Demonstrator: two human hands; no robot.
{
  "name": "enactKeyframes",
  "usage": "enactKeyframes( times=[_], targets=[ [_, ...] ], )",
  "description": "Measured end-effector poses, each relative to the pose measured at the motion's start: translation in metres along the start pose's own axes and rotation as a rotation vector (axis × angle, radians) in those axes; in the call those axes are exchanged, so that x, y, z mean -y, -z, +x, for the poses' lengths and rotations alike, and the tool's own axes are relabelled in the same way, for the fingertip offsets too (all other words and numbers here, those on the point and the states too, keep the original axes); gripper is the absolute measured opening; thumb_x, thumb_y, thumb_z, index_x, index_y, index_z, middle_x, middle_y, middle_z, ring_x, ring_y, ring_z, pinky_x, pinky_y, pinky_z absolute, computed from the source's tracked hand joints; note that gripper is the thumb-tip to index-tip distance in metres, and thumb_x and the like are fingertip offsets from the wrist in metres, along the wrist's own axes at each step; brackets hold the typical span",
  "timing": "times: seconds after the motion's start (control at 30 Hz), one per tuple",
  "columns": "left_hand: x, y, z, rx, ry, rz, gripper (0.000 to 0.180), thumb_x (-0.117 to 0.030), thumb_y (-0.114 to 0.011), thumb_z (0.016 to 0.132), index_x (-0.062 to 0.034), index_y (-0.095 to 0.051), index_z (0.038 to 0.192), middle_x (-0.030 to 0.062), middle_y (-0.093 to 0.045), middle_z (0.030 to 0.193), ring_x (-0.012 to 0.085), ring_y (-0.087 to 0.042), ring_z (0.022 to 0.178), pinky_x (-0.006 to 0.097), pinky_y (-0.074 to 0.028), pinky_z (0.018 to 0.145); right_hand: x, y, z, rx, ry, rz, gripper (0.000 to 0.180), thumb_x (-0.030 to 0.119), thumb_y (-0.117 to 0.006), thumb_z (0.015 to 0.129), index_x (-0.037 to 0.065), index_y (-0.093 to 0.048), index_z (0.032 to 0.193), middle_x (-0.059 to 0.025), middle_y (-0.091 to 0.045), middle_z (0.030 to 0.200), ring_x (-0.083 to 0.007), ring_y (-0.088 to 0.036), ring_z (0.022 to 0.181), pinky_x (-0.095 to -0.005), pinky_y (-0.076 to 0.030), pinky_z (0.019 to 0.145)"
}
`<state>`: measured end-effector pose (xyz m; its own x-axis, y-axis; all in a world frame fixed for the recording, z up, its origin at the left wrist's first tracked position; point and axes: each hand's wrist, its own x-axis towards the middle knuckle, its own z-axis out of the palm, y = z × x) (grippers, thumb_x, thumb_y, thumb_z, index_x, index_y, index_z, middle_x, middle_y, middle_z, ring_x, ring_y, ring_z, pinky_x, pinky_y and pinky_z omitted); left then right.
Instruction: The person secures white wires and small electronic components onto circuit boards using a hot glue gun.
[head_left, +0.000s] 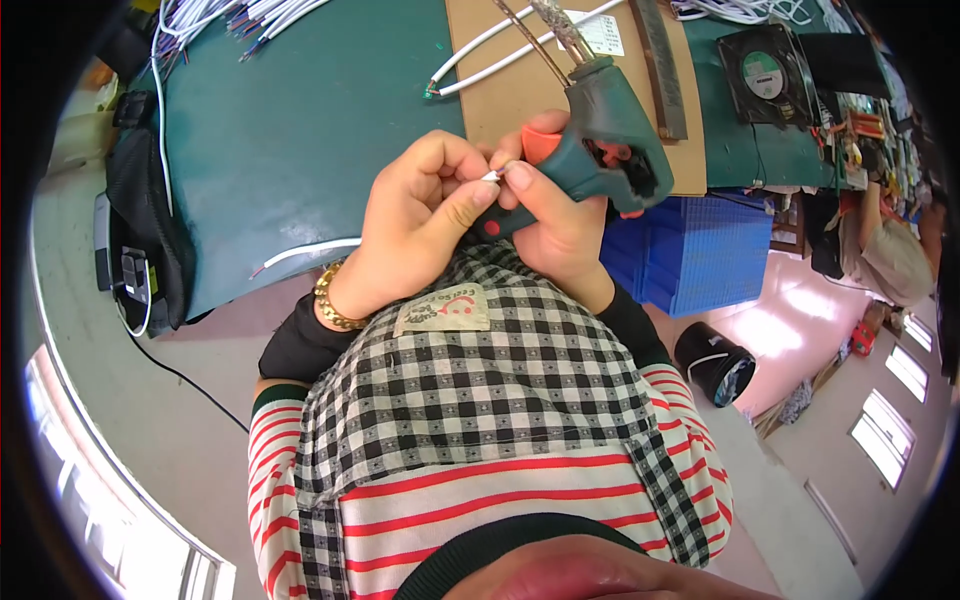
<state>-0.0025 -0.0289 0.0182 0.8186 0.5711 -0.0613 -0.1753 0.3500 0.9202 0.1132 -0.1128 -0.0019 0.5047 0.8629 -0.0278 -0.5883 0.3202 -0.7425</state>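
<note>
My left hand (415,225) pinches the end of a thin white wire (490,176) between thumb and fingers, close to my chest. My right hand (555,215) grips a dark green hand tool with orange handles (600,135), a wire stripper by its look. The tool's jaws point away from me over a brown cardboard sheet (510,90). The two hands touch at the wire's end. A gold chain bracelet sits on my left wrist (335,305).
A green mat (290,130) covers the table. White cables (480,60) lie on the cardboard, and more wires (230,15) are bundled at the far left. A metal ruler (660,60), a black fan (765,70), a blue crate (690,250) and a black bucket (715,360) are to the right.
</note>
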Motion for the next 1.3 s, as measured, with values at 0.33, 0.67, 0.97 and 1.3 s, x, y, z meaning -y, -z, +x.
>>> enactKeyframes(
  times=[0.33, 0.67, 0.97, 1.3],
  targets=[
    [-0.001, 0.003, 0.001, -0.067, -0.405, 0.647, 0.01, 0.0, -0.065, 0.079, -0.0029, -0.058, 0.086, 0.0076, -0.059, 0.076, 0.0127, -0.059, 0.066, 0.023, -0.045, 0.057, -0.006, -0.004, -0.007, -0.096, 0.041, 0.063, 0.042, -0.008, -0.057, 0.079, 0.007, -0.041, 0.115, -0.0117, -0.059, 0.09, -0.0122, -0.053, 0.071, -0.0274, -0.046, 0.065],
    [0.0, 0.018, 0.006, -0.346, -0.42, 1.096, 0.01, -0.006, -0.07, 0.068, -0.0049, -0.061, 0.072, 0.0068, -0.058, 0.061, 0.0214, -0.056, 0.05, 0.032, -0.044, 0.048, -0.011, 0.003, -0.002, -0.171, 0.037, -0.017, 0.042, -0.005, -0.057, 0.08, 0.006, -0.041, 0.117, -0.0106, -0.056, 0.091, -0.0155, -0.054, 0.073, -0.03, -0.046, 0.067],
    [-0.003, 0.045, 0.028, -0.445, -0.028, 1.107, 0.012, -0.015, -0.065, 0.072, -0.0041, -0.061, 0.07, 0.0084, -0.06, 0.06, 0.0205, -0.058, 0.052, 0.03, -0.045, 0.049, 0.006, 0.024, -0.033, -0.048, 0.022, -0.154, 0.043, -0.003, -0.051, 0.082, 0.01, -0.038, 0.121, -0.0102, -0.052, 0.091, -0.0151, -0.052, 0.073, -0.0347, -0.045, 0.074],
    [-0.002, 0.046, 0.03, -0.496, -0.001, 1.083, 0.013, -0.017, -0.066, 0.071, -0.0051, -0.061, 0.069, 0.0063, -0.059, 0.057, 0.0202, -0.057, 0.05, 0.031, -0.044, 0.049, 0.01, 0.035, -0.04, 0.057, -0.068, -0.311, 0.039, 0.0, -0.052, 0.084, 0.008, -0.037, 0.12, -0.0141, -0.056, 0.094, -0.0175, -0.059, 0.075, -0.0355, -0.049, 0.075]
  ],
)
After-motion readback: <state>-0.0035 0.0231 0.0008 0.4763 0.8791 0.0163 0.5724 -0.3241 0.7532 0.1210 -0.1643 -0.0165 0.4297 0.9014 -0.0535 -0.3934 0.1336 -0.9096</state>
